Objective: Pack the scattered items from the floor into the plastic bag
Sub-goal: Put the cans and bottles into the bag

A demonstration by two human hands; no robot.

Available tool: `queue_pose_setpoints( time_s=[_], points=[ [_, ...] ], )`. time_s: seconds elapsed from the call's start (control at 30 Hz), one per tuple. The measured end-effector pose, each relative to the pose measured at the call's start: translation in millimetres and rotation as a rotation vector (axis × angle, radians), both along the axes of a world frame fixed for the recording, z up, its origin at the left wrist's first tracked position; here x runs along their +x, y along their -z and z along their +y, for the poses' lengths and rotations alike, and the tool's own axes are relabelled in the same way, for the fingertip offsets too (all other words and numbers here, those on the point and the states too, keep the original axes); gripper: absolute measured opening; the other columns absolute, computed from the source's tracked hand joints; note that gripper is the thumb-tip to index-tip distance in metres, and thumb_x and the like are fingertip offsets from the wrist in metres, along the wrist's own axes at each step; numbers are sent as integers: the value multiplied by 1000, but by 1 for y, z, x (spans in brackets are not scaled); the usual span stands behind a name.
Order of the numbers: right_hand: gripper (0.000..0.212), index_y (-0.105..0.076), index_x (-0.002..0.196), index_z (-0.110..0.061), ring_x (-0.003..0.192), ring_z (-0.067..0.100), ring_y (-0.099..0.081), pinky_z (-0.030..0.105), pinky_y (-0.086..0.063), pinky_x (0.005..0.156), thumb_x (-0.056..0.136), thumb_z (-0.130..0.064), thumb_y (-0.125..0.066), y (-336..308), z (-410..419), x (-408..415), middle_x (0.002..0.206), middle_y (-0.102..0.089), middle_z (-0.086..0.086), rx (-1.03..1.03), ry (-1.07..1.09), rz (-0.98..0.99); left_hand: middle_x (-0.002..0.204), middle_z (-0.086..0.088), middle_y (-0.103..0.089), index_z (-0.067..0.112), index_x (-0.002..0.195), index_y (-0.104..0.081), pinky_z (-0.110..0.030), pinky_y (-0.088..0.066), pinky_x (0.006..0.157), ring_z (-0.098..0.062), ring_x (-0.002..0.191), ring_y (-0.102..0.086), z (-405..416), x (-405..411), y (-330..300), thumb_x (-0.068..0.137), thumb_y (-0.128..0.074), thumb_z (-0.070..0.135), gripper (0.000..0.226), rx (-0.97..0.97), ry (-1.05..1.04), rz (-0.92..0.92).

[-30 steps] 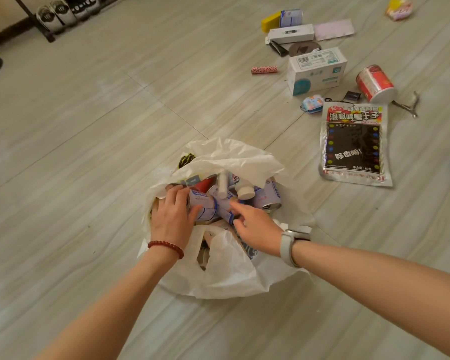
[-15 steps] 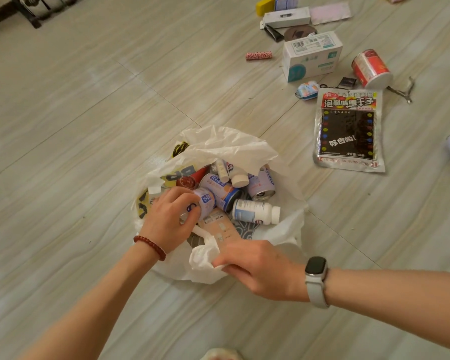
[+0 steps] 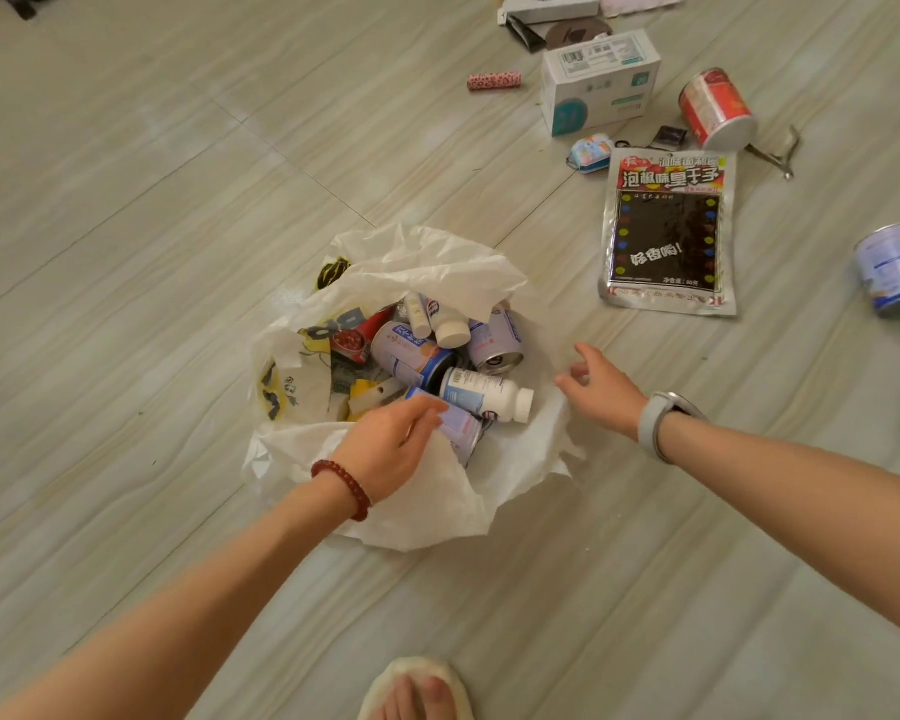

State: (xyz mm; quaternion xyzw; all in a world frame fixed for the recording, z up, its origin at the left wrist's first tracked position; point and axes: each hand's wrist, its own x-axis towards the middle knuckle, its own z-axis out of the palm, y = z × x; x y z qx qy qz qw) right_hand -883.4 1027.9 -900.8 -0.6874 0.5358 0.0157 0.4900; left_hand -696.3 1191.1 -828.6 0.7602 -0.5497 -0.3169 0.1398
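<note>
The white plastic bag (image 3: pixel 427 506) lies open on the floor, filled with several cans, a white bottle (image 3: pixel 484 394) and packets. My left hand (image 3: pixel 391 452), with a red bead bracelet, reaches into the bag from the near side, its fingers curled over a pale purple can (image 3: pixel 461 431). My right hand (image 3: pixel 601 387) hovers at the bag's right rim with fingers spread, holding nothing. Scattered on the floor to the right lie a black snack packet (image 3: pixel 668 236), a red can (image 3: pixel 715 109), a blue-white can (image 3: pixel 897 270) and a white box (image 3: pixel 601 80).
Farther back lie a pink tube (image 3: pixel 493 80), a small blue packet (image 3: pixel 591 153), a dark sachet (image 3: pixel 668 136), a metal tool (image 3: pixel 780 155) and flat boxes at the top edge. My slippered foot (image 3: pixel 417 688) is at the bottom. Bare floor spreads to the left.
My right hand let go of the bag's near edge and moved up to the right rim, open. My left hand shifted right with the can. The view tilted downward.
</note>
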Motion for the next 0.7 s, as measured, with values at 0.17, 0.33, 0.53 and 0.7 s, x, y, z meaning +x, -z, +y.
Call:
queue_pose_setpoints(
  time_s=[0.17,0.33,0.53,0.7],
  points=[
    [30,-53,114,-7,113,32,-51,37,-41,95,92,-27,-50,6,-1,18,115,-59,15,53,117,-18,130,-1,-51,27,136,-31,-38,-29,105,-20,120,-45,-3,-47,2,86,-34,62,61,196,359,-243],
    [27,-47,69,-8,75,25,-50,32,-38,66,93,-19,-43,-6,3,30,76,-52,14,-73,134,-68,108,-9,-61,14,125,-40,-36,-39,91,-27,102,-55,15,-53,27,90,-45,45,47,314,585,-550],
    [29,-50,67,0,73,37,-55,42,-43,68,92,-13,-44,-58,-12,36,68,-54,19,-347,7,-236,78,-16,-68,4,93,-64,-33,-50,59,-28,67,-63,23,15,7,90,-36,31,38,-235,-82,-261],
    [30,-48,69,6,62,27,-43,29,-30,55,93,-11,-44,-106,-3,61,57,-43,8,-531,22,-474,63,2,-45,2,72,-51,-19,-32,54,-13,58,-39,9,51,-30,88,-41,14,22,-587,-522,-122]
  ],
)
